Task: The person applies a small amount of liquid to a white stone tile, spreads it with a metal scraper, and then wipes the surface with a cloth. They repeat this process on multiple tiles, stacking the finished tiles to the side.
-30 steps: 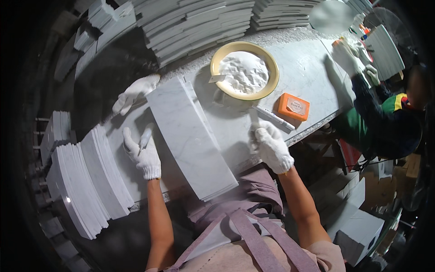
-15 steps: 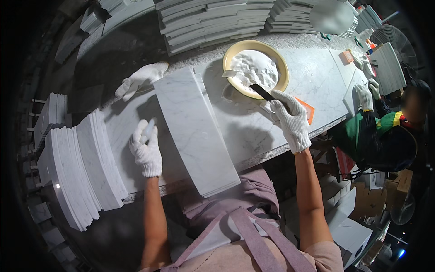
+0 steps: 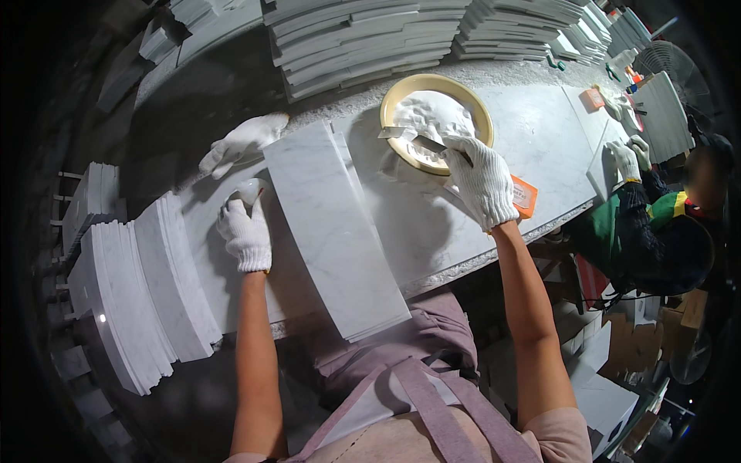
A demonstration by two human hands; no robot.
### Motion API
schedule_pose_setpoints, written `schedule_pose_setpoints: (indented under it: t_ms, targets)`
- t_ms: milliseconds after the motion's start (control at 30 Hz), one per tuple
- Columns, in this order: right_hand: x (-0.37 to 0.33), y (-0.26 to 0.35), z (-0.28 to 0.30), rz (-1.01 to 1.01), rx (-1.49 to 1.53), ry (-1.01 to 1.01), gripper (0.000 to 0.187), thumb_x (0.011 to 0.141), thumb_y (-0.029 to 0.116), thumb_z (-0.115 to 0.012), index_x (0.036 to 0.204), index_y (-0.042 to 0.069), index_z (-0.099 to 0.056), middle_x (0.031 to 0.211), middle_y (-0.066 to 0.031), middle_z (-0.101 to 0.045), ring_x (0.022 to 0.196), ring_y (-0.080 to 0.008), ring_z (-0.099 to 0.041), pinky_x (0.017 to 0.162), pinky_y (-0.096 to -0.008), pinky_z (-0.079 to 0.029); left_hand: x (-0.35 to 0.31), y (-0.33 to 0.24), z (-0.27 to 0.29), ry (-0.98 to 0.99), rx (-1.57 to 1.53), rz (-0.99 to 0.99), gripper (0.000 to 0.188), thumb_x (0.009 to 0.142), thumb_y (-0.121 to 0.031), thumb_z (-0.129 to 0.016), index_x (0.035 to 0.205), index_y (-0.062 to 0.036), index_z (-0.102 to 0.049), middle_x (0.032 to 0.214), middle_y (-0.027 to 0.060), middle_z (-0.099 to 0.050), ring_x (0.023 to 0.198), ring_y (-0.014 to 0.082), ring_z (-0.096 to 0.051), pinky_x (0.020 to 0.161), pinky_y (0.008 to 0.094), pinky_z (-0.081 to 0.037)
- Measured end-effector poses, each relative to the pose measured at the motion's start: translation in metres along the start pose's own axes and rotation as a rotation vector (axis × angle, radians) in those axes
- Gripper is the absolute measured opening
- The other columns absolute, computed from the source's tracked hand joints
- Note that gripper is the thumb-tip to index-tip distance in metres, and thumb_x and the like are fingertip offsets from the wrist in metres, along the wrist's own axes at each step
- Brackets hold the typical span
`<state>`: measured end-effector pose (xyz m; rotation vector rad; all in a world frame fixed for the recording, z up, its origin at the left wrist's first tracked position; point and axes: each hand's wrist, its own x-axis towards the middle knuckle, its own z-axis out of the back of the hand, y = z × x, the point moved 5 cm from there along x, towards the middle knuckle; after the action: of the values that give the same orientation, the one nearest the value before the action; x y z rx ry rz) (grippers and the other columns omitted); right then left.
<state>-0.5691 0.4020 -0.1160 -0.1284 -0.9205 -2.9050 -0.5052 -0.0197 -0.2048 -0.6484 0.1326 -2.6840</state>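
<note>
My left hand [image 3: 245, 233], in a white knit glove, is closed around a small rounded, whitish translucent object [image 3: 248, 189] whose kind I cannot make out. It is low over the table, left of a long grey-veined white marble slab [image 3: 332, 224] that lies over another slab. My right hand [image 3: 485, 185], gloved too, grips a flat dark-grey scraper [image 3: 429, 144]. The scraper's blade reaches over the near side of a yellow bowl [image 3: 485, 127] holding white powder [image 3: 436, 108]. A second light, flat blade [image 3: 390, 133] rests on the bowl's left rim.
An empty white glove [image 3: 243, 144] lies beyond my left hand. Marble strips [image 3: 127, 301] stand at the left; tall slab stacks [image 3: 363, 38] line the back. An orange box [image 3: 524, 197] sits right of my right hand. A co-worker [image 3: 656, 224] with gloved hands sits farther right.
My right hand has moved slightly left, bringing the scraper lower and more level over the bowl. My left hand has shifted a little away from me, its fingers closing around the whitish object.
</note>
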Motion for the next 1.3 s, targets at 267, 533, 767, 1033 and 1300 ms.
schedule_pose_setpoints:
  t_ms: [267,533,767,1033,1300]
  targets:
    - [0.009,-0.01,-0.009,-0.188,0.277,0.071,0.029,0.097,0.025,-0.065,0.113,0.005,-0.078,0.105,-0.0152,-0.077,0.095,-0.0286,-0.073,0.086,-0.0371,-0.056,0.002,-0.003,0.003,-0.016,0.015,-0.041,0.037,0.092,-0.035,-0.077,0.099,-0.0007,-0.068,0.099,0.0195,-0.071,0.1,0.0405,-0.066,0.09,0.0531,-0.051]
    - [0.004,-0.018,-0.009,-0.25,0.337,0.068,0.029,0.097,0.019,-0.071,0.122,0.005,-0.078,0.102,-0.0056,-0.078,0.089,-0.0106,-0.07,0.079,-0.0271,-0.055,0.002,-0.002,0.004,0.045,-0.008,0.026,0.041,0.09,-0.033,-0.079,0.113,-0.0005,-0.068,0.111,0.0213,-0.071,0.109,0.0411,-0.066,0.096,0.0524,-0.051]
    - [0.004,-0.022,-0.01,-0.383,0.523,0.109,0.03,0.099,0.019,-0.07,0.124,0.003,-0.077,0.1,-0.002,-0.075,0.084,-0.0071,-0.066,0.074,-0.024,-0.054,0.002,0.001,0.001,0.075,-0.013,0.048,0.042,0.087,-0.027,-0.081,0.118,-0.0012,-0.067,0.115,0.0213,-0.071,0.113,0.041,-0.065,0.1,0.0523,-0.051]
    - [-0.021,-0.009,0.002,-0.495,0.797,0.136,0.033,0.1,0.022,-0.072,0.127,0.003,-0.075,0.093,0.0022,-0.072,0.07,-0.0032,-0.06,0.059,-0.0198,-0.047,0.003,0.0,0.002,0.084,-0.025,0.079,0.039,0.087,-0.027,-0.081,0.116,-0.0044,-0.069,0.111,0.019,-0.072,0.111,0.0394,-0.066,0.098,0.0525,-0.051]
    - [-0.09,0.035,-0.008,-0.545,0.852,0.325,0.033,0.1,0.024,-0.074,0.127,0.004,-0.074,0.086,0.0015,-0.068,0.059,-0.0031,-0.056,0.05,-0.0181,-0.04,0.002,-0.006,0.011,-0.02,-0.067,0.021,0.036,0.087,-0.029,-0.082,0.113,-0.006,-0.07,0.109,0.0165,-0.073,0.108,0.0374,-0.067,0.096,0.051,-0.052]
